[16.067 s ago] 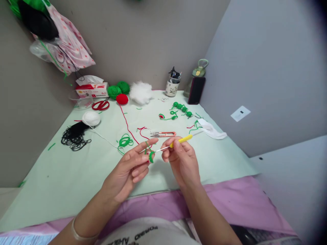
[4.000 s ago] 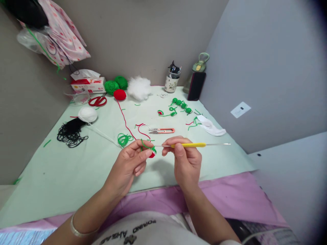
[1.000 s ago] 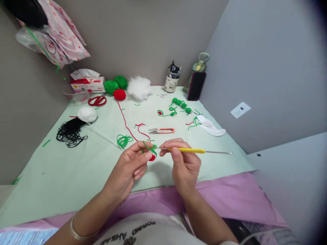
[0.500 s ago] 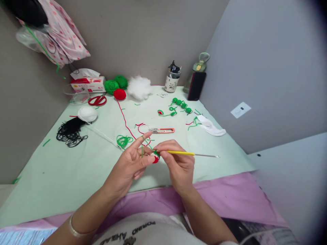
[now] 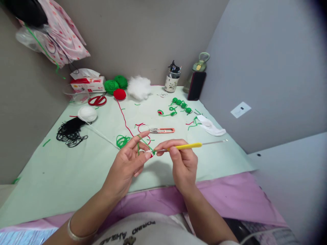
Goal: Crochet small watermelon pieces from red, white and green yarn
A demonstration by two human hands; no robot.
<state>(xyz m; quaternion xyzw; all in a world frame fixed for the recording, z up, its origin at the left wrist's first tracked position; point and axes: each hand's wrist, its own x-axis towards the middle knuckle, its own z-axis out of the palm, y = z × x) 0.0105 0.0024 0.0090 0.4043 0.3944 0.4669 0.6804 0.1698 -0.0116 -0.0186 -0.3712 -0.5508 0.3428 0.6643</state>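
Observation:
My left hand [image 5: 129, 160] pinches a small red, white and green crochet piece [image 5: 151, 154] between thumb and fingers, and green yarn runs over its raised index finger. In my right hand [image 5: 182, 161] is a crochet hook with a yellow handle [image 5: 189, 146], its metal tip at the green edge of the piece. Most of the piece is hidden by my left fingertips. Just beyond my hands lie orange thread snips [image 5: 165, 130], with a loose coil of green yarn [image 5: 123, 141] to the left.
Farther back are a white yarn ball [image 5: 87, 113], black yarn [image 5: 71, 132], red scissors [image 5: 97, 100], a red yarn ball [image 5: 120, 94], white stuffing [image 5: 139, 87], a pen jar [image 5: 171, 83], a phone [image 5: 196, 86] and green crochet pieces [image 5: 183, 105]. Walls stand behind and at the right.
My right hand has moved slightly right, and the hook's far end has swung upward. The crochet piece has shifted a little left and up, and less of its red part shows.

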